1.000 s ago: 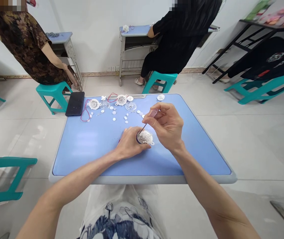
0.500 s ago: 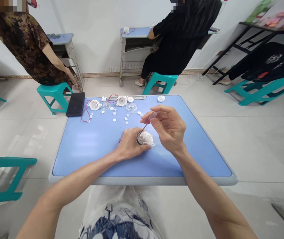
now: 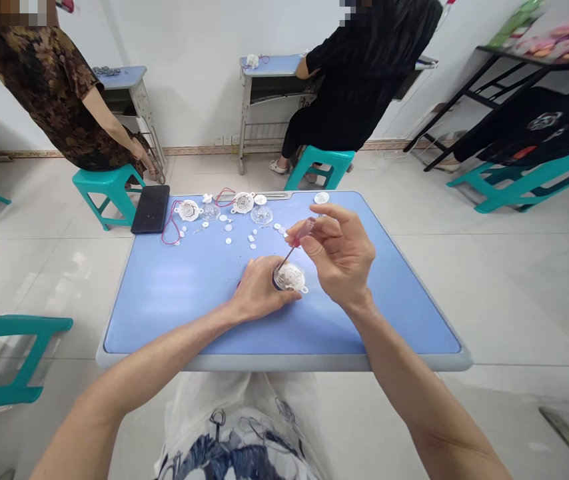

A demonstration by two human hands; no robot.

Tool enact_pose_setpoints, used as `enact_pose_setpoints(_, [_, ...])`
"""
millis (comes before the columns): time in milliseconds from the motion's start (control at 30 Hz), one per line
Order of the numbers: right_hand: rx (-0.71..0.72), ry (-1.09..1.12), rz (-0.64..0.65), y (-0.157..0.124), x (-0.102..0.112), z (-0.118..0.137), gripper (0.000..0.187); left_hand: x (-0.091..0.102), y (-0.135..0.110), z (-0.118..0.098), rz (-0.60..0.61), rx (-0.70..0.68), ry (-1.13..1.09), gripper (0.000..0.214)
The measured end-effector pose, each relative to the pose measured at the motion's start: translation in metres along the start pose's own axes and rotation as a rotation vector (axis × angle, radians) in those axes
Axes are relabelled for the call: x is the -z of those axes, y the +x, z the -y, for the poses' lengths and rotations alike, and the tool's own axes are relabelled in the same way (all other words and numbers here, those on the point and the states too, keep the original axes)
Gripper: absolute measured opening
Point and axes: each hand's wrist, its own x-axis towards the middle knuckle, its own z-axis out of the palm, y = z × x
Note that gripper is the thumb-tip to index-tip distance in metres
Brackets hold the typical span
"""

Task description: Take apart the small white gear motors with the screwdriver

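My left hand (image 3: 259,290) is closed around a round white housing (image 3: 289,277), gripping it from the left side, with a dark rim showing against my fingers. My right hand (image 3: 340,255) is pinched on a small screwdriver (image 3: 295,242) with a pink handle, the other fingers loosely open above it. The shaft slants down and its tip meets the top of the housing. Both hands are over the near middle of a blue desk (image 3: 179,300), with the housing just right of centre.

Farther along the desk lie two more white housings (image 3: 188,211), two clear domes (image 3: 262,215), a red wire (image 3: 170,230) and scattered small white parts (image 3: 228,227). A black phone (image 3: 150,209) lies at the far left corner. Beyond, two people (image 3: 359,80) sit on teal stools (image 3: 107,183) at desks by the wall.
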Motion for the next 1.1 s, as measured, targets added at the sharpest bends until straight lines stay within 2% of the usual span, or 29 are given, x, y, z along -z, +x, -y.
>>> enact_pose_setpoints(100, [-0.001,0.001,0.034,-0.0008,-0.0005,-0.0020,0.028,0.0011,0.0002,-0.0012,0.013,-0.007,0.006,0.045])
enact_pose_setpoints(233, [0.028,-0.025,-0.005,0.0006,-0.0009,-0.0077,0.030,0.0014,0.0006,-0.0014,0.009,-0.021,0.022,0.037])
enact_pose_setpoints(367, [0.029,-0.040,-0.034,0.0018,0.0004,-0.0078,0.030,0.0006,0.0008,-0.0003,0.011,-0.020,0.017,0.041])
enact_pose_setpoints(600, [0.019,0.008,0.013,-0.0019,0.0017,-0.0025,0.033,0.0017,-0.0003,-0.0020,-0.005,-0.006,0.010,0.046])
enact_pose_setpoints(700, [0.032,0.010,0.030,-0.0017,0.0010,-0.0048,0.033,0.0026,-0.0004,-0.0029,0.005,-0.012,0.018,0.043])
enact_pose_setpoints(867, [0.036,-0.022,-0.041,0.0002,0.0016,-0.0078,0.033,0.0029,-0.0009,-0.0033,-0.005,-0.006,0.016,0.042])
enact_pose_setpoints(1100, [0.017,0.010,-0.018,-0.0014,0.0026,-0.0043,0.035,0.0048,-0.0015,-0.0063,0.002,0.006,0.006,0.040])
